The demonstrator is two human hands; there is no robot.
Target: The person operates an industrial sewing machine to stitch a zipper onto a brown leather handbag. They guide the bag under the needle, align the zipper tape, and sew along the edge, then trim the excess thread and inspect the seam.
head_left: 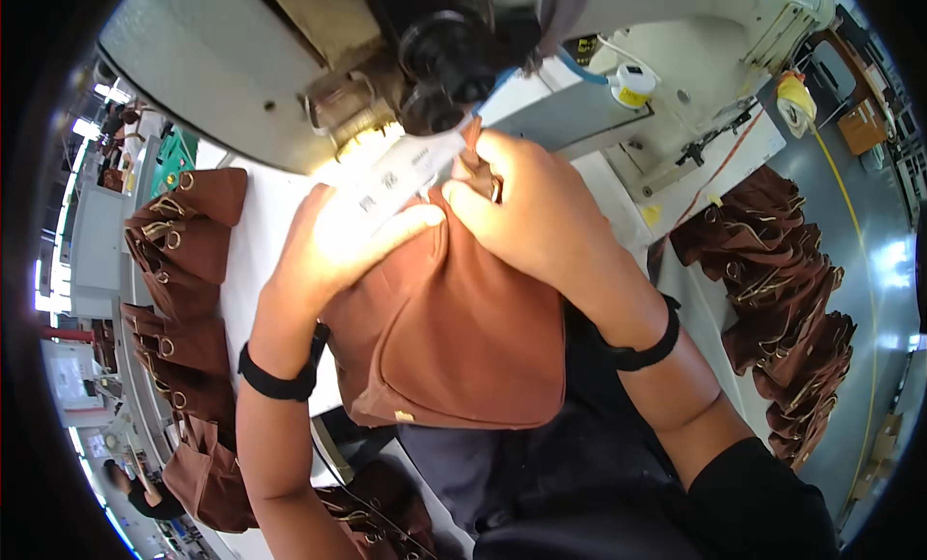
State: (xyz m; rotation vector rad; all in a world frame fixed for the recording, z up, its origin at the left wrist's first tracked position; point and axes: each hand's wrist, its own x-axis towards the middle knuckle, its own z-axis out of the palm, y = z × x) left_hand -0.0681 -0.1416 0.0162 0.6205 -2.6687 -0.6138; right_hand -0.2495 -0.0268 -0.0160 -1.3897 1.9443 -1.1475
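Note:
A brown bag (pixel 473 328) hangs in front of me beneath the head of a sewing machine (pixel 261 87). Its upper edge lies between my two hands. My left hand (pixel 343 237) is closed on that edge, with the thumb pressed along the brown material; bright lamp light washes out part of the hand. On the other side, my right hand (pixel 531 203) pinches a folded brown tab with a metal ring (pixel 483 179) at the bag's top. A white printed label (pixel 401 174) shows between the hands, under the lamp. What lies beneath the machine head is partly hidden.
Several brown bag pieces with metal rings (pixel 183 241) lie along the left side. A big pile of brown pieces (pixel 772 280) rests at the right. A white thread spool (pixel 632 85) stands by the machine arm. Other people are in the background at the far left.

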